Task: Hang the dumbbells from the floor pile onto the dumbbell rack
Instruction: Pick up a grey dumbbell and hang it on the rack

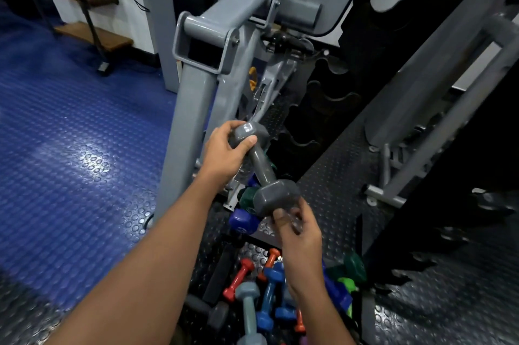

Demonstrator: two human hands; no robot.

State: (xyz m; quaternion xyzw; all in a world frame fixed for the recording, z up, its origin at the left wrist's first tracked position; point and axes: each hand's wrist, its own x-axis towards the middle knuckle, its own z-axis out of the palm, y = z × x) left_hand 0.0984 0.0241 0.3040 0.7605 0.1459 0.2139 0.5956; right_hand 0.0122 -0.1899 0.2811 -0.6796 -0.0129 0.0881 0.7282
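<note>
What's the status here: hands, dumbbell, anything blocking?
Left hand grips the grey dumbbell's upper head; right hand holds the lower head. Black rack ahead, slots open. Grey machine frame close on the left.

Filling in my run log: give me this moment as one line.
left hand: grips far head | right hand: holds near head | grey dumbbell: lifted, not racked | floor pile: remains | dumbbell rack: cradles empty

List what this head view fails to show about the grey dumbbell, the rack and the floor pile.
- Grey dumbbell: far end face covered by the left hand; markings unreadable.
- Right hand: fingers blurred.
- Dumbbell rack: in dark shadow.
- Floor pile: cut off by the bottom edge, partly behind the right forearm.
</note>
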